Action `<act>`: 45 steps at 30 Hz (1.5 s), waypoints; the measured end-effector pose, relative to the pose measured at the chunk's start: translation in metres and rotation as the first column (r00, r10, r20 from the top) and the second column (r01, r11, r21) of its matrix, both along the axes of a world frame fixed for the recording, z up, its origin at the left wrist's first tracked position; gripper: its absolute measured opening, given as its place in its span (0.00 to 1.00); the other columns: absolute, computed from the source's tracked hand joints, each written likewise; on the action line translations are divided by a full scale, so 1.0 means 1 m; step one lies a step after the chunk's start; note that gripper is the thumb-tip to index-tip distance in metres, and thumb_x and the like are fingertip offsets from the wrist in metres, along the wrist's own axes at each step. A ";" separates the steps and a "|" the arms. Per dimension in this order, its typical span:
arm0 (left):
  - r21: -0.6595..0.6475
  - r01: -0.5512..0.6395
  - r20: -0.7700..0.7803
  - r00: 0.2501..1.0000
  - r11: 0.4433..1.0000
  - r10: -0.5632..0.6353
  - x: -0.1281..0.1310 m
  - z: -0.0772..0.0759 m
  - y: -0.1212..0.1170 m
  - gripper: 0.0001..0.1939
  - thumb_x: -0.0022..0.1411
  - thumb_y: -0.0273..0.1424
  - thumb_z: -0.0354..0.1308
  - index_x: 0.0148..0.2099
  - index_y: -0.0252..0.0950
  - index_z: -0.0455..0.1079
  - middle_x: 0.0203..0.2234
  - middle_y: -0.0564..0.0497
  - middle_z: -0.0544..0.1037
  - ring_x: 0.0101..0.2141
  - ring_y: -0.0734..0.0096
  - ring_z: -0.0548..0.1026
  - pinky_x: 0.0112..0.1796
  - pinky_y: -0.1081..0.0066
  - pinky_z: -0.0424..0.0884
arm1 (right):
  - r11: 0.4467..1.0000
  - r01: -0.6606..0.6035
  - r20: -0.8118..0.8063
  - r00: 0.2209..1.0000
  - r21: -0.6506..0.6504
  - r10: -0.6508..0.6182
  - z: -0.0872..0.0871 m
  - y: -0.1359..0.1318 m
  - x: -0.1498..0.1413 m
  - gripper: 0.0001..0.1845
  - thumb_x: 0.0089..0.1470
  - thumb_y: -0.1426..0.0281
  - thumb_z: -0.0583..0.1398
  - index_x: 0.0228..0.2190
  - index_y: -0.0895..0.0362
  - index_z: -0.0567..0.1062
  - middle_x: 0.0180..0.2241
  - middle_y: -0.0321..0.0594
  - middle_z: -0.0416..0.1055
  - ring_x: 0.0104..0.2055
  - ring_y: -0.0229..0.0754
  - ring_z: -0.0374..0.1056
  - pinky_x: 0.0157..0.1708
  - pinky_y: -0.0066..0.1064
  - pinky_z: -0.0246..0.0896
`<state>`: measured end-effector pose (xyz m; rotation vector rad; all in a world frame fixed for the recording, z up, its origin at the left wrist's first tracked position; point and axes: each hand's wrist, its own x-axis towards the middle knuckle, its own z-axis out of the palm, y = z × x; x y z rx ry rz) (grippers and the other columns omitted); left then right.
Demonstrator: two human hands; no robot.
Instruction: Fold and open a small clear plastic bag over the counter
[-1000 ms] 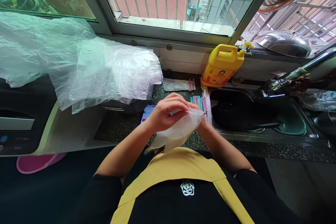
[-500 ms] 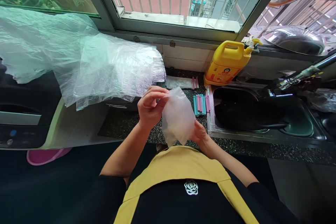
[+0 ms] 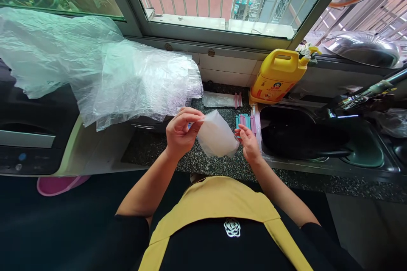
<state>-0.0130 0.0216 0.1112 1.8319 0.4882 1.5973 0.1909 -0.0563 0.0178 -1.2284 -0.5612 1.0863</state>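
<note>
My left hand [image 3: 182,131] pinches the upper left corner of a small frosted plastic bag [image 3: 218,135], held above the dark speckled counter. The bag slants down to the right, and I cannot make out what is in it. Close by its right edge is my right hand [image 3: 249,146], fingers apart and slightly curled. Its fingertips overlap the near part of a row of pink and teal bag clips [image 3: 251,122]; contact with bag or clips is unclear. Behind them lies a flat clear plastic packet [image 3: 219,100] with pink clips [image 3: 238,100] at its right end.
Large clear plastic sheeting [image 3: 143,80] covers the left side, beside a black appliance [image 3: 34,114]. A yellow pump jug [image 3: 276,76] stands at the sink's back left corner. In the sink [image 3: 263,156] sits a black pan [image 3: 295,135]. The faucet [image 3: 352,99] reaches in from the right.
My right hand has moved right and up, from the bag's side to beside the clips, its fingers spreading. The bag has swung from hanging down to slanting rightward. My left hand keeps its pinch.
</note>
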 end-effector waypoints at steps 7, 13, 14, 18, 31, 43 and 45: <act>0.134 -0.009 -0.147 0.989 0.991 0.029 0.009 0.007 -0.004 0.01 0.58 0.27 0.59 0.33 0.37 0.71 0.28 0.51 0.77 0.31 0.72 0.73 0.34 0.68 0.70 | 0.882 -0.351 0.674 0.737 0.316 0.052 0.064 0.004 0.000 0.31 0.43 0.45 0.62 0.44 0.50 0.73 0.47 0.43 0.68 0.51 0.47 0.62 0.49 0.40 0.59; 0.165 0.050 -0.229 0.973 0.985 -0.011 0.016 0.013 -0.011 0.02 0.59 0.26 0.58 0.33 0.36 0.70 0.28 0.50 0.77 0.31 0.72 0.73 0.33 0.70 0.70 | 0.837 -0.438 0.749 0.660 0.328 0.052 0.088 0.011 -0.016 0.29 0.44 0.46 0.61 0.42 0.52 0.73 0.36 0.41 0.70 0.39 0.43 0.63 0.42 0.38 0.59; 0.168 0.063 -0.238 0.971 0.984 -0.022 0.017 0.014 -0.012 0.02 0.59 0.26 0.58 0.33 0.36 0.70 0.28 0.50 0.77 0.31 0.72 0.73 0.33 0.70 0.70 | 0.837 -0.437 0.749 0.661 0.329 0.050 0.088 0.011 -0.017 0.27 0.44 0.47 0.62 0.40 0.53 0.73 0.35 0.40 0.70 0.38 0.43 0.63 0.41 0.37 0.59; 0.154 0.095 -0.254 0.966 0.984 -0.053 0.017 0.015 -0.015 0.03 0.58 0.23 0.58 0.33 0.35 0.70 0.28 0.50 0.76 0.31 0.73 0.72 0.34 0.70 0.70 | 0.835 -0.433 0.766 0.643 0.340 0.022 0.090 0.012 -0.020 0.15 0.50 0.56 0.61 0.25 0.54 0.72 0.25 0.36 0.67 0.30 0.39 0.60 0.33 0.34 0.57; -0.219 0.240 0.021 0.970 0.946 -0.241 0.021 -0.006 -0.012 0.13 0.53 0.36 0.64 0.34 0.37 0.64 0.39 0.47 0.74 0.41 0.69 0.73 0.43 0.67 0.70 | 0.876 -0.288 0.686 0.725 0.386 -0.064 0.084 0.007 -0.015 0.13 0.50 0.60 0.62 0.23 0.54 0.69 0.25 0.36 0.66 0.31 0.40 0.60 0.33 0.35 0.57; -0.150 0.072 -0.117 0.989 0.986 -0.090 0.025 -0.001 -0.022 0.07 0.58 0.31 0.60 0.30 0.35 0.68 0.34 0.47 0.75 0.38 0.69 0.73 0.41 0.65 0.71 | 0.794 -0.397 0.848 0.461 0.461 -0.262 0.104 0.007 -0.002 0.19 0.48 0.59 0.64 0.44 0.48 0.72 0.41 0.41 0.71 0.44 0.48 0.64 0.46 0.43 0.59; -0.110 0.056 -0.139 0.988 0.992 -0.071 0.025 0.000 -0.022 0.07 0.58 0.32 0.60 0.29 0.36 0.68 0.33 0.47 0.75 0.36 0.70 0.73 0.39 0.66 0.71 | 0.802 -0.451 0.896 0.386 0.391 -0.219 0.113 0.009 -0.001 0.12 0.50 0.61 0.63 0.38 0.49 0.75 0.35 0.39 0.73 0.40 0.45 0.66 0.43 0.41 0.59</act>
